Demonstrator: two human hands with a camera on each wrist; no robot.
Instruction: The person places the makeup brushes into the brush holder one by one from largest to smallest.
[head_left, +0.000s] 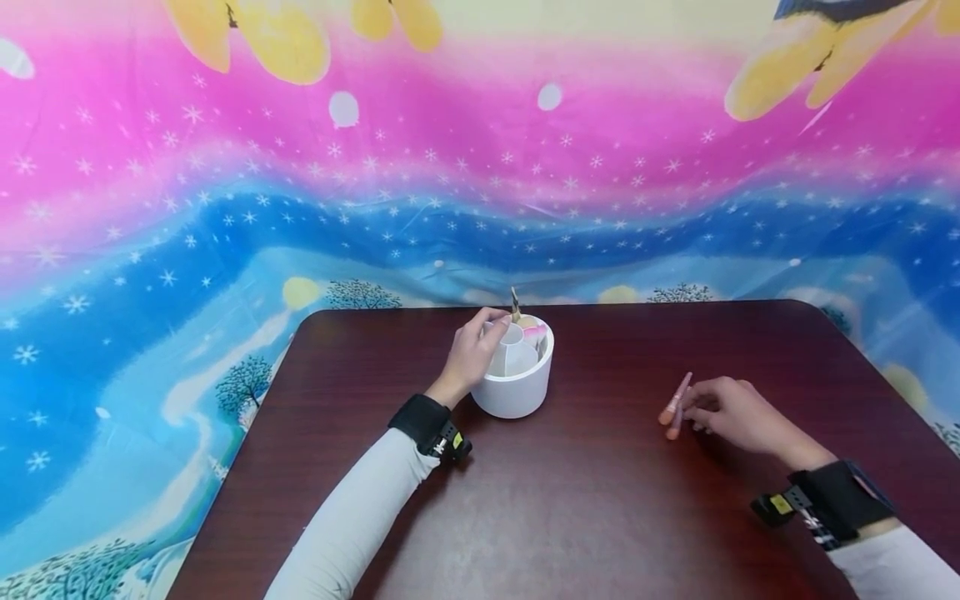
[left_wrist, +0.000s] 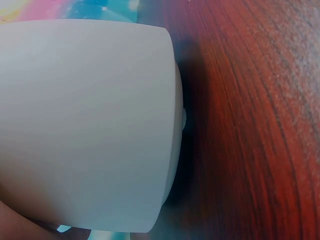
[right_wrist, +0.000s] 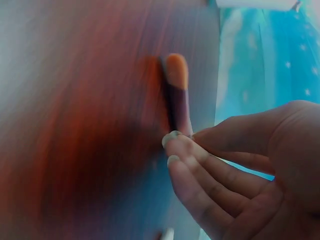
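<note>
Right hand (head_left: 731,410) pinching a makeup brush (right_wrist: 177,100) between thumb and fingertips, orange bristle end sticking out past them, low over the right side of the bench (head_left: 585,500). Can't tell if it touches the top. Head view shows a second brush beside it; which of the two is in the pinch, or both, unclear

Left hand (head_left: 474,346) gripping the rim of the white divided organizer (head_left: 513,396), which stands upright mid-bench, well apart from the brushes. Pink item (head_left: 535,331) and a few others inside

Handling, my guess: brush is light, stiff handle, soft head. Slim and smooth, so it could roll or twist in a fingertip pinch. Hold mid-handle, keep off the bristles. Organizer looks rigid, likely light; steady it by rim or outer wall
</note>
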